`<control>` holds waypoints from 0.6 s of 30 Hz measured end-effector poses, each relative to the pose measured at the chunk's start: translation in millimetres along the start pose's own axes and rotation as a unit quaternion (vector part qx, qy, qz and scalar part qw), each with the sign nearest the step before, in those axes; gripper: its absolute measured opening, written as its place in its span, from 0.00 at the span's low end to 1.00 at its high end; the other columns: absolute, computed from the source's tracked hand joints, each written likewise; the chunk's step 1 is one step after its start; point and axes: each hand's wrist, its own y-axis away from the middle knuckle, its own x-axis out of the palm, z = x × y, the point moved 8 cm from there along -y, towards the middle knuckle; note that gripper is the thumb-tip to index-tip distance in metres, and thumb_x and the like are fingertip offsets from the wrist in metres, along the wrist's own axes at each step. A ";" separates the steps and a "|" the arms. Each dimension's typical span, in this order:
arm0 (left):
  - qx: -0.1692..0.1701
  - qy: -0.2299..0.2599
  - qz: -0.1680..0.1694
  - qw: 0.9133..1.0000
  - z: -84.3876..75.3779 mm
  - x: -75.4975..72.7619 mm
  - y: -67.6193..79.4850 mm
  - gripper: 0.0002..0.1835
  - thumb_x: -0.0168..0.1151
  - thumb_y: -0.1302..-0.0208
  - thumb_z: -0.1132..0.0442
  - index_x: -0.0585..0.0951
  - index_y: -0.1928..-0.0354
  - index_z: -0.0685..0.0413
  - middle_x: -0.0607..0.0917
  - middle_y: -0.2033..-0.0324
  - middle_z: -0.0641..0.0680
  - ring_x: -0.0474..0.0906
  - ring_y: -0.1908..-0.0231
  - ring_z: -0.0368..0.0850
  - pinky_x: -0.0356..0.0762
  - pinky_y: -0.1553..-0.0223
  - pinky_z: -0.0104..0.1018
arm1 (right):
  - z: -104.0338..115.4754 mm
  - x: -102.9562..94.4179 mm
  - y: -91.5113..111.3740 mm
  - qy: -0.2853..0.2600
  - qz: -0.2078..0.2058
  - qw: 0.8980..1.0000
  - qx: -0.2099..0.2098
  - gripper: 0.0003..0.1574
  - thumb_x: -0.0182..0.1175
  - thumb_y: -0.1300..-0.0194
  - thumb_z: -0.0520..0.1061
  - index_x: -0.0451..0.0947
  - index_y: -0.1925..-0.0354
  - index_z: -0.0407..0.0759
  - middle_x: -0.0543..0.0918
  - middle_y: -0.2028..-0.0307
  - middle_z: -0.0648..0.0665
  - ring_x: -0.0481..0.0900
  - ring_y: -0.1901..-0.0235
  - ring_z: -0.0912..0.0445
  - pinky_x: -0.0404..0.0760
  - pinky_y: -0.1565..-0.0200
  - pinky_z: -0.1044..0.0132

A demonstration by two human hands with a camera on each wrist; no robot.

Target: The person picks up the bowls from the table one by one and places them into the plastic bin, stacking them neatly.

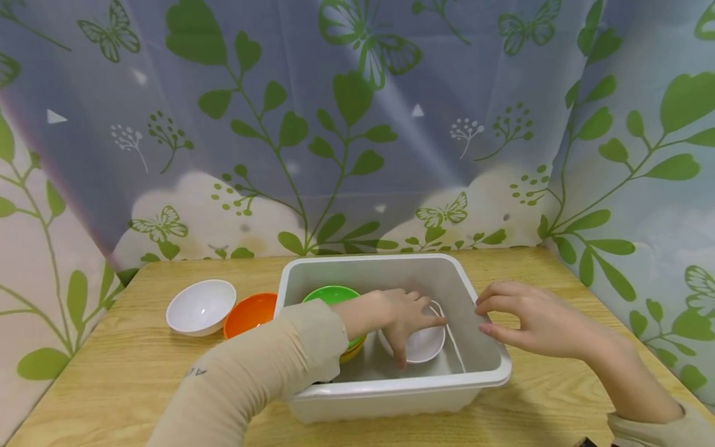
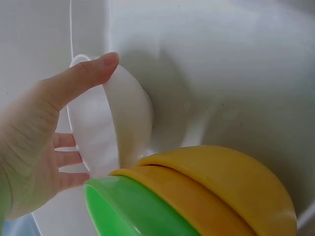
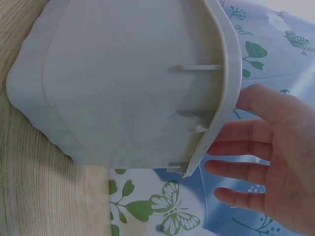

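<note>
Inside a light grey plastic bin (image 1: pixel 391 386), my left hand (image 1: pixel 404 316) reaches over a white bowl (image 1: pixel 426 345) with fingers spread. In the left wrist view, the thumb lies across one side of the bowl's rim and the fingertips are at the opposite side; firm contact is unclear. Beside it in the bin sits a nested stack, a green bowl (image 2: pixel 130 201) inside yellow bowls (image 2: pixel 231 182), partly behind my left forearm in the head view. My right hand (image 1: pixel 536 316) is at the bin's right rim, fingers extended and holding nothing; the right wrist view shows fingertips at the rim.
Left of the bin, a white bowl (image 1: pixel 201 307) and an orange bowl (image 1: pixel 251 313) stand on the wooden table (image 1: pixel 123 372). The orange one is partly hidden by my sleeve. A patterned curtain (image 1: pixel 424 167) hangs behind the table and along both sides.
</note>
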 end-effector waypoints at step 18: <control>0.030 -0.005 -0.017 0.999 2.8 -12.4 1.5 0.55 0.63 0.58 0.29 0.49 0.28 0.33 0.59 0.34 0.50 0.57 0.37 0.43 0.63 0.44 0.37 | 0.4 -1.4 0.4 -0.001 0.001 1.000 0.005 0.08 0.67 0.46 0.46 0.81 0.64 0.52 0.76 0.61 0.61 0.76 0.61 0.62 0.77 0.62 0.63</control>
